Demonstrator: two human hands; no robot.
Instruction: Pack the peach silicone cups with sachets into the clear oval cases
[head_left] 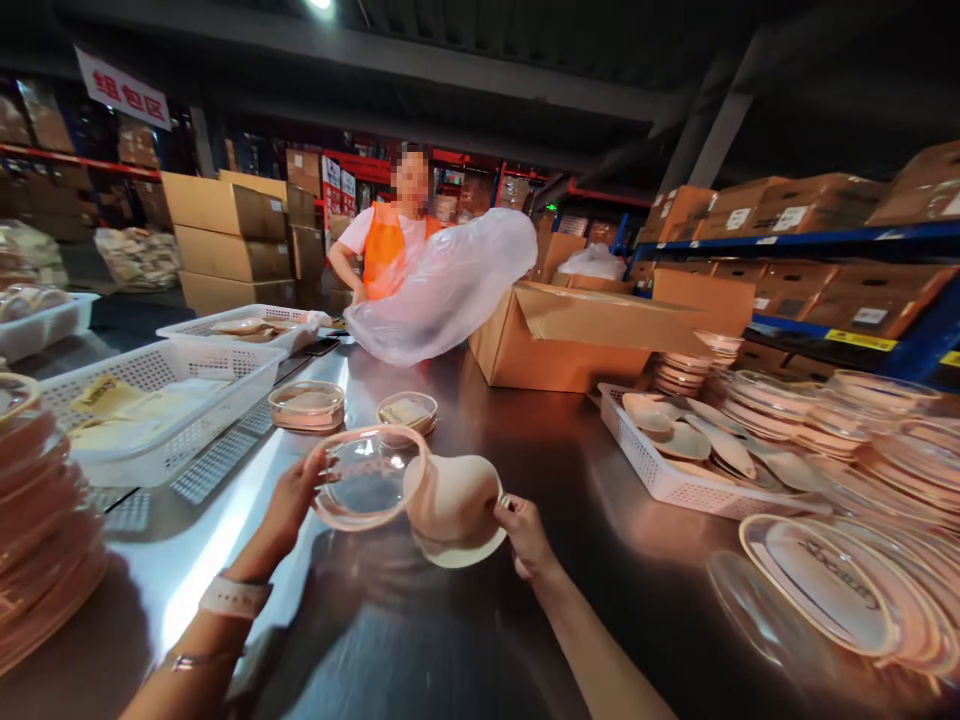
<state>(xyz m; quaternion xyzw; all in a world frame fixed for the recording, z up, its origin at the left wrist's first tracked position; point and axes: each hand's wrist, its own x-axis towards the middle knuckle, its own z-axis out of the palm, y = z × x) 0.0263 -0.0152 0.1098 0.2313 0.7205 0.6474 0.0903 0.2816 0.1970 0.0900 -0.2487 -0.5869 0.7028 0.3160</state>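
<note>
My left hand (pixel 294 503) is closed on the edge of a round clear plastic case (pixel 369 480) with a pinkish rim, held tilted above the metal table. My right hand (pixel 527 533) pinches the right edge of a beige moulded bra cup (pixel 457 495). The cup overlaps the right side of the case; whether the two touch I cannot tell. A second pale cup edge shows beneath the first. Just beyond the case, a small round case (pixel 406 410) and a stack of round cases (pixel 306 405) stand on the table.
A white basket (pixel 660 470) of beige cups stands at right beside stacked round cases (pixel 832 590). At left are a basket with packets (pixel 187 430) and a tall case stack (pixel 45 540). Across the table, a person (pixel 386 250) handles a plastic bag (pixel 450 285) beside an open carton (pixel 570 345).
</note>
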